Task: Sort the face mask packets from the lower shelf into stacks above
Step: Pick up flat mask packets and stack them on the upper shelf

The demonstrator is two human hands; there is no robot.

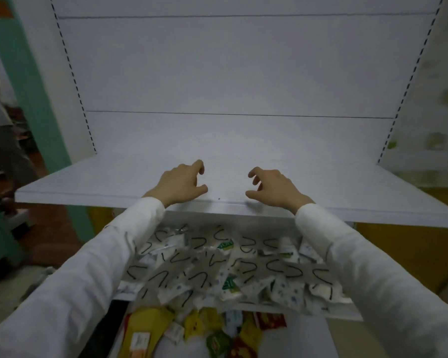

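Left hand (181,183) & right hand (274,188) hover empty over the upper shelf (88,182), fingers loosely curled. Mask packets (217,267) lie in a messy pile on the lower shelf (295,310) below. Reach down, pick same-type packets, square edges before you stack.

Two long white sleeves (93,275)

Yellow, red and green snack packets (204,329) lie well below the right hand (272,187); a teal pillar (34,99) stands far left of the left hand (181,183).
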